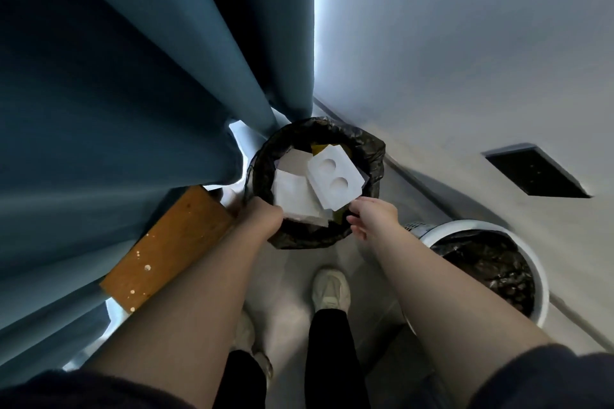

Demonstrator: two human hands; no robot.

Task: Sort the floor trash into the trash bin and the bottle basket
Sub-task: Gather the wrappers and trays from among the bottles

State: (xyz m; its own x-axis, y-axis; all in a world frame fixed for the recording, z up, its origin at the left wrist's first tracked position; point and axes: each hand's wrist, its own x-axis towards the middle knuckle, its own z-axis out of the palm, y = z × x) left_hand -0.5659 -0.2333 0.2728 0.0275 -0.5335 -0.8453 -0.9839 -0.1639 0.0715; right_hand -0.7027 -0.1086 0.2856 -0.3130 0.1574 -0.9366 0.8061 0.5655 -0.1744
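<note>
Left grip is clutching a paper stack and right grip is pinching a two-hole card by its corner. Both are sitting in the mouth of the trash bin, not yet dropped. Paper drop-off is nearly finishing. Can't tell if the neighbouring white bin is serving as the bottle basket.

We see the trash-bin liner as thin black plastic, crinkled and faintly glossy. Inside it, the paper sheets look matt white, and the two-hole card insert looks smooth, stiff and white. The curtain is matt blue cloth. The board is orange-brown wood, flecked with pale spots. The white bin has a smooth plastic rim and its own crinkled black liner.
</note>
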